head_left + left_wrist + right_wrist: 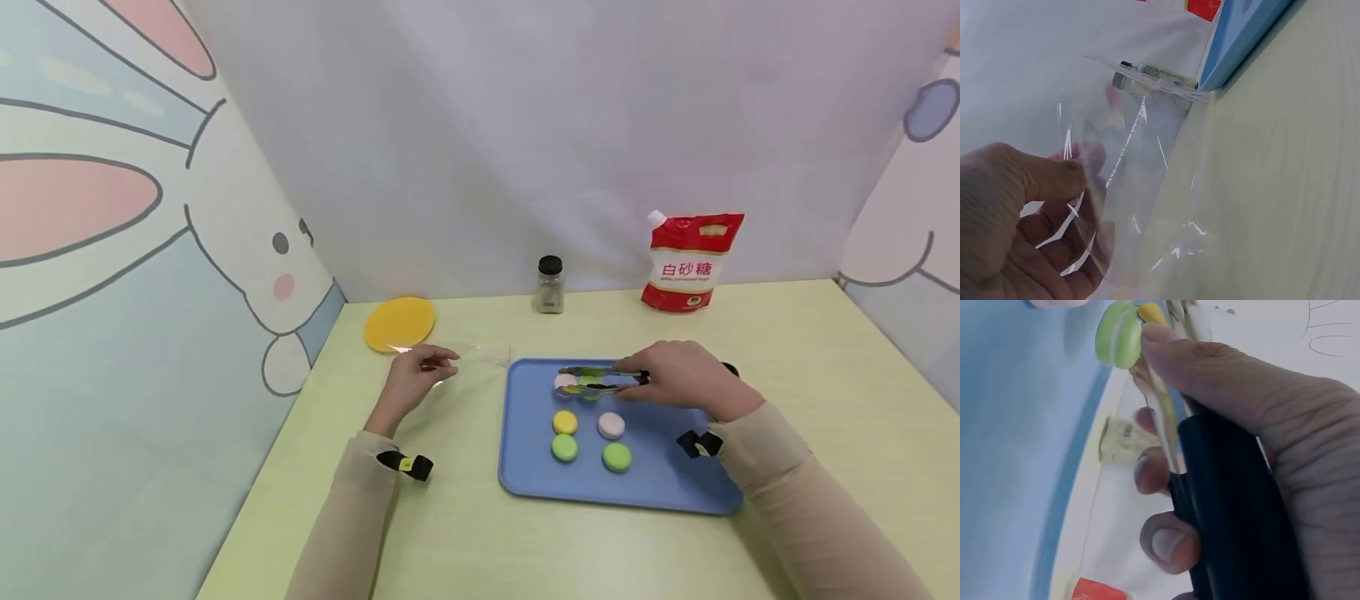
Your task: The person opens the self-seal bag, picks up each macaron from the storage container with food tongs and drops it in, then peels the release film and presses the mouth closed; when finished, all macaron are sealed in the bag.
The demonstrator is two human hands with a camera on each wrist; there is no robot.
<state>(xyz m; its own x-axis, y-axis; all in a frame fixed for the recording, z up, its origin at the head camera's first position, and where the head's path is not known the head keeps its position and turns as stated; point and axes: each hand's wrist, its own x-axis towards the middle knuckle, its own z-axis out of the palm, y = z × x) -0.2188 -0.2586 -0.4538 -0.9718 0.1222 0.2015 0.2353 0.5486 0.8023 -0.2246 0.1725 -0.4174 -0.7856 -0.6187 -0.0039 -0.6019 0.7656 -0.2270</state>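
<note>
In the left wrist view, my left hand (1035,212) pinches a clear plastic bag (1141,181) between thumb and fingers. The bag extends to the right over the table, left of a blue tray (652,492). My right hand (686,375) grips black-handled metal tongs (1229,494) over the tray. In the head view, the tongs' arms reach left on both sides of a pink macaron (565,382) and a green macaron (591,385); I cannot tell whether they squeeze either. Lower on the tray lie a yellow macaron (565,422), another pink macaron (611,426) and two more green ones.
An orange-yellow round plate (400,323) lies at the table's back left. Along the back stand a glass jar (551,292) with a black lid and a red and white sugar pouch (690,267). Walls painted with rabbits enclose the left and right sides.
</note>
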